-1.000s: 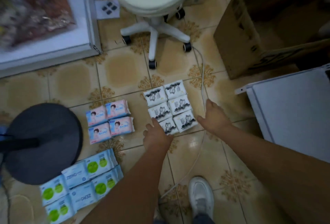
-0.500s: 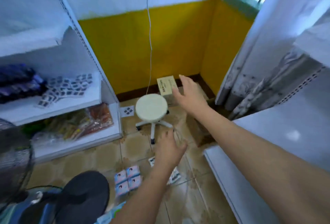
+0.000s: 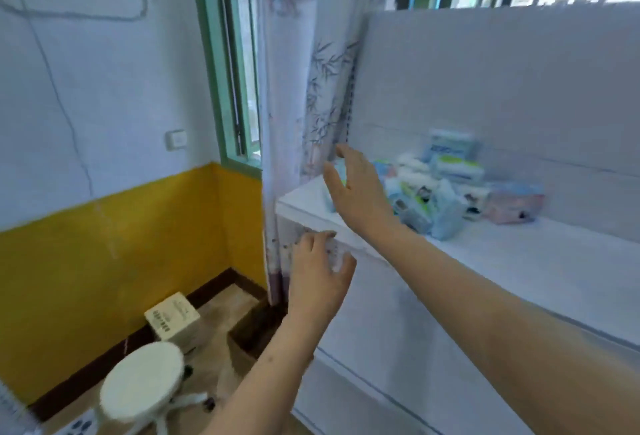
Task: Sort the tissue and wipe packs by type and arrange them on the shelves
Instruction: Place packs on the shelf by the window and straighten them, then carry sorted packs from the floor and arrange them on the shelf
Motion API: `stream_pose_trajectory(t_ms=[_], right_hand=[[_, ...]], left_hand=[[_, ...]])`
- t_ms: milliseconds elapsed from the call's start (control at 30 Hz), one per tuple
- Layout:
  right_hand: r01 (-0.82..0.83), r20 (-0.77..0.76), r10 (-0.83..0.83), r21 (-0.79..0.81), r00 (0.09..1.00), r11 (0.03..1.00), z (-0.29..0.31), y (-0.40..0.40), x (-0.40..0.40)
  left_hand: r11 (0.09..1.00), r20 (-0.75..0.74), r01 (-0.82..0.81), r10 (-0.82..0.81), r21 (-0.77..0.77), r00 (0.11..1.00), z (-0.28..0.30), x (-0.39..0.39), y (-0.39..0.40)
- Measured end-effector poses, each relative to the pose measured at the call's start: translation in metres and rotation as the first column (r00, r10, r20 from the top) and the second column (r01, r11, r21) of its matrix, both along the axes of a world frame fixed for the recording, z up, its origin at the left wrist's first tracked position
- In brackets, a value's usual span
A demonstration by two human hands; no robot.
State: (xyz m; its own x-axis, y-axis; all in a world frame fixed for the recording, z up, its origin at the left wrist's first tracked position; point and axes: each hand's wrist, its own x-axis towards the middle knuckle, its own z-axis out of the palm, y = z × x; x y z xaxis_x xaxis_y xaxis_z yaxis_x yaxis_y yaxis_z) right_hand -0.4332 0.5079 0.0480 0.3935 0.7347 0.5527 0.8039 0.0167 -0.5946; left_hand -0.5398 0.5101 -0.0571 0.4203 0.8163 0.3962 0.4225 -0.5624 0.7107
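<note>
A second ago I was bent over the packs laid out on the floor; now I face the white shelf (image 3: 519, 261) by the curtain (image 3: 294, 88). My right hand (image 3: 356, 188) reaches over the shelf's left end, fingers spread and holding nothing, just in front of the jumbled pile of packs (image 3: 440, 188) on the shelf. My left hand (image 3: 318, 278) hangs below the shelf's edge, fingers loose, empty. The stool (image 3: 142, 382) stands on the floor, below and left of the shelf.
</note>
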Motion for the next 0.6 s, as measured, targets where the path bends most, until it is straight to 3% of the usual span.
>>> stream_pose_trajectory(t_ms=[400, 600], right_hand=[[0.417, -0.109, -0.413, 0.019, 0.904, 0.909, -0.002, -0.155, 0.227], [0.437, -0.126, -0.438, -0.040, 0.890, 0.899, -0.015, -0.168, 0.347]], left_hand=[[0.943, -0.034, 0.301, -0.299, 0.145, 0.954, 0.043, 0.186, -0.072], [0.923, -0.018, 0.334, -0.337, 0.190, 0.942, 0.056, 0.300, -0.059]])
